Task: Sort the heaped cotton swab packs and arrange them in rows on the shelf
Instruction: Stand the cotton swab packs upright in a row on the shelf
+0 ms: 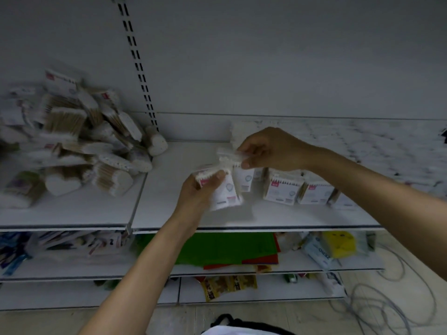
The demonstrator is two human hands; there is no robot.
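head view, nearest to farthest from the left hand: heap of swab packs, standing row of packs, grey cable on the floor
From the left hand:
1. standing row of packs, just to its right on the same shelf
2. heap of swab packs, farther off to the left
3. grey cable, down on the floor, far right
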